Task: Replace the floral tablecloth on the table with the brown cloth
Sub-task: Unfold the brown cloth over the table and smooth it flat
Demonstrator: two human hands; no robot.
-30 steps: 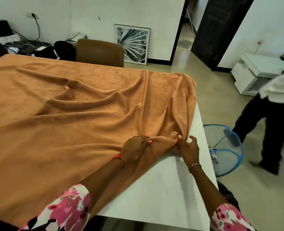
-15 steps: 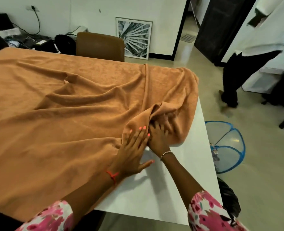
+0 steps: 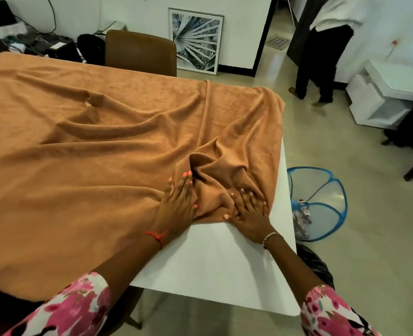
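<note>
Covering most of the tabletop (image 3: 225,275), the brown cloth (image 3: 91,154) lies bunched short of the bare near right corner. Left hand (image 3: 179,204) and right hand (image 3: 249,212), pinching that bunch a second ago, now press it flat-fingered, each grip released; spreading it over the corner seems next.

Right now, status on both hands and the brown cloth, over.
Left hand and right hand flat, pressing brown cloth. Cloth bunched at near right corner, white table showing there. No obstruction seen on cloth.
</note>
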